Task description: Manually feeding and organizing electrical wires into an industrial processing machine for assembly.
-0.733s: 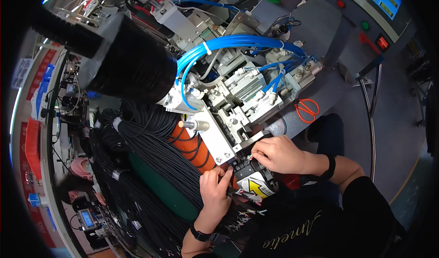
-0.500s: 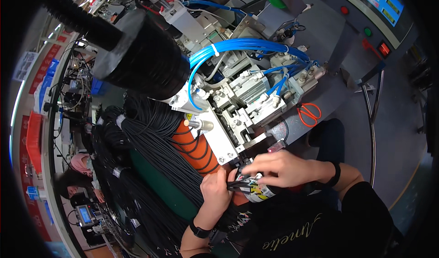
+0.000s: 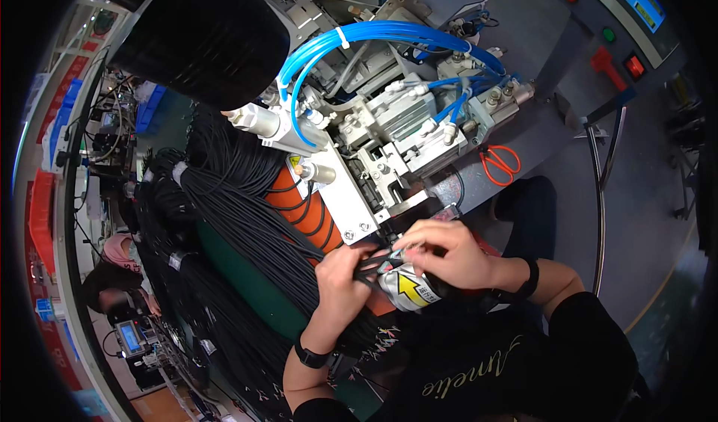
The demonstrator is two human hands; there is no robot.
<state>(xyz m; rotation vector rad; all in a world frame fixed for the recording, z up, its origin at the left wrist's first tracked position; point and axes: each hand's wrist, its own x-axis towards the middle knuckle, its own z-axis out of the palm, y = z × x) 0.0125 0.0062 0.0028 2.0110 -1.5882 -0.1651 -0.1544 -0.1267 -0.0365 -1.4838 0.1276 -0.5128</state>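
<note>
My left hand (image 3: 342,278) is closed around a few black cables (image 3: 368,270) just in front of the machine's white plate (image 3: 338,198). From the right, my right hand (image 3: 451,254) reaches to the stripped ends of these cables, thumb and fingers pinched together at the thin coloured wires (image 3: 395,256). The fingers cover most of the wire ends, so single wires are hard to make out. Right below the two hands lies a silver-wrapped part with a yellow arrow label (image 3: 413,291).
Bundles of long black cable (image 3: 247,205) lie to the left across an orange surface (image 3: 320,224). Ahead stands the metal machine (image 3: 404,123) with blue air hoses (image 3: 389,35). A black cylinder (image 3: 202,41) hangs upper left. Orange-handled scissors (image 3: 499,165) rest at right. Another person (image 3: 112,272) sits far left.
The view has shifted, so the machine sits higher and further left. My right hand's fingers have drawn together at the wire ends. The yellow arrow label now shows more fully.
</note>
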